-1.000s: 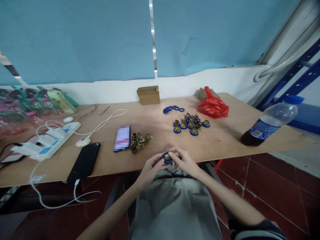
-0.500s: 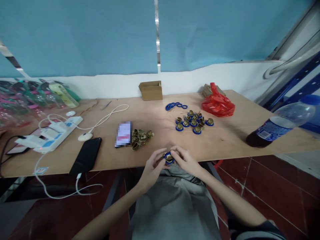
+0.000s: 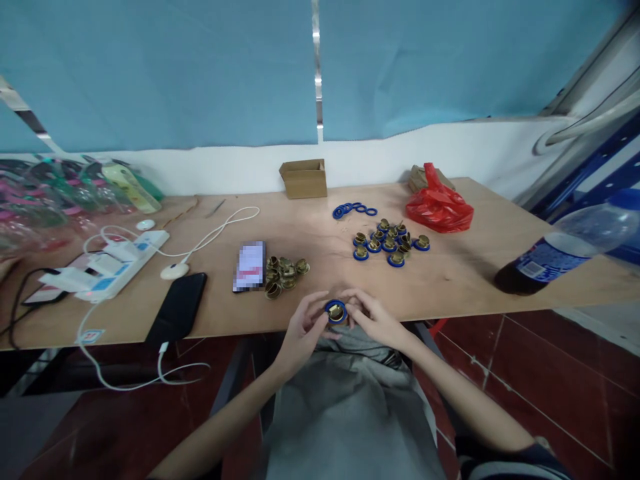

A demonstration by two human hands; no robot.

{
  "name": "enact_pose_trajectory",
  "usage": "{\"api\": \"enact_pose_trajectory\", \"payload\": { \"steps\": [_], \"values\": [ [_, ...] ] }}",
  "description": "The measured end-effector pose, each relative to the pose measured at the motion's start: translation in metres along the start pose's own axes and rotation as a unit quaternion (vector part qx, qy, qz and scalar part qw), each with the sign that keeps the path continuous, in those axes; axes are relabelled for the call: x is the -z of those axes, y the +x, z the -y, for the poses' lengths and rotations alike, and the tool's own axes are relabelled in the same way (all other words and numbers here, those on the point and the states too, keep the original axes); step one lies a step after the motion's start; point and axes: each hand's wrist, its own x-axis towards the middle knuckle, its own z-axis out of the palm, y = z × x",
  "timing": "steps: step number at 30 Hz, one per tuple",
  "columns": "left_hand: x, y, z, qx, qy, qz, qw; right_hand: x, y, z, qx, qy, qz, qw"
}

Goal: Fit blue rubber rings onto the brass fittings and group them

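Observation:
A blue ring with a brass-coloured metal fitting in it (image 3: 336, 311) is held at the table's front edge, above my lap. My left hand (image 3: 303, 328) grips its left side, thumb in front. From the right, the fingers of my right hand (image 3: 376, 320) close on its other side. Beyond my left hand lies a heap of bare brass-coloured metal fittings (image 3: 286, 272). Farther right is a group of similar fittings with blue rings around them (image 3: 389, 243). Several loose blue rings (image 3: 354, 211) lie behind that group.
Left of the heap are a lit phone (image 3: 249, 267), a dark phone (image 3: 177, 307) on a white cable, and a power strip (image 3: 125, 265). A cardboard box (image 3: 304, 181) stands by the wall. Rightward are a red plastic bag (image 3: 440, 210) and a leaning drink bottle (image 3: 550, 257).
The ringed fitting has turned so its open face shows more fully. My right fingers have shifted from on top of it to its right side.

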Motion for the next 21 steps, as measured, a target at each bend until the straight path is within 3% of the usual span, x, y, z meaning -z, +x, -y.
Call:
{"api": "enact_pose_trajectory", "payload": {
  "steps": [21],
  "values": [
    [0.002, 0.0036, 0.0078, 0.018, 0.012, 0.02, 1.0, 0.0016, -0.0014, -0.0024, 0.0, -0.025, -0.001, 1.0]
  ]
}}
